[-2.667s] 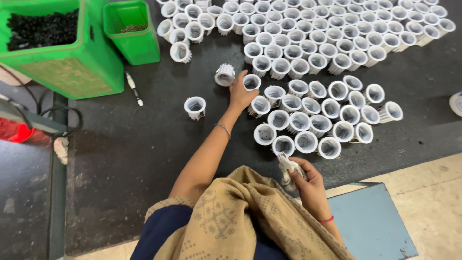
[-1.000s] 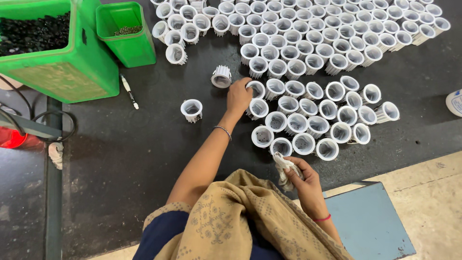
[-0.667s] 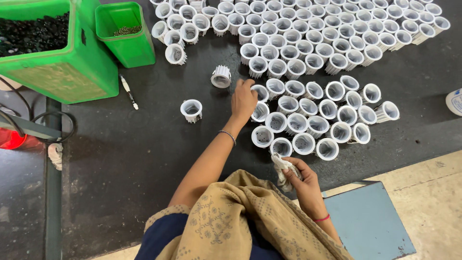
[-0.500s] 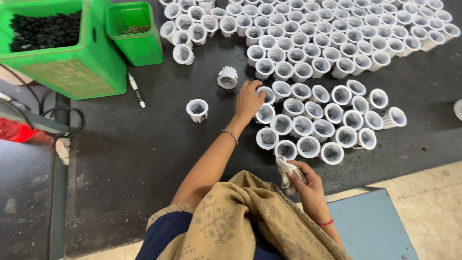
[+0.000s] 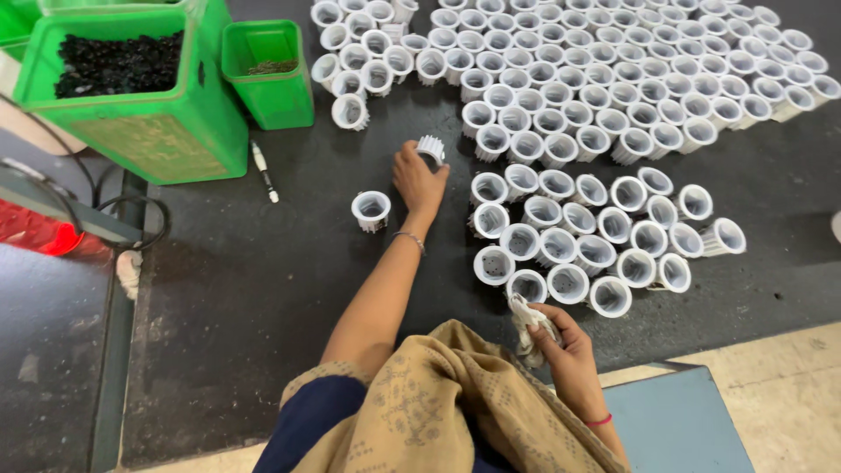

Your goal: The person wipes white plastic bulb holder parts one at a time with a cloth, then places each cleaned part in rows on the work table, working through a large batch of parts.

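Reaching farther from the near cup cluster (image 5: pixel 596 241), left hand (image 5: pixel 419 180) now grips a ribbed cup (image 5: pixel 430 149); right hand (image 5: pixel 561 337) clutches a white cloth (image 5: pixel 526 320) beside that cluster.

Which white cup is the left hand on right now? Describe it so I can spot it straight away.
Start at the big green bin at the top left of the dark mat and move right, past the small green bin. In the gap between the upper field of cups and the lower cluster, the left hand touches a ribbed white cup. Unlike its neighbours, it stands apart from both groups.
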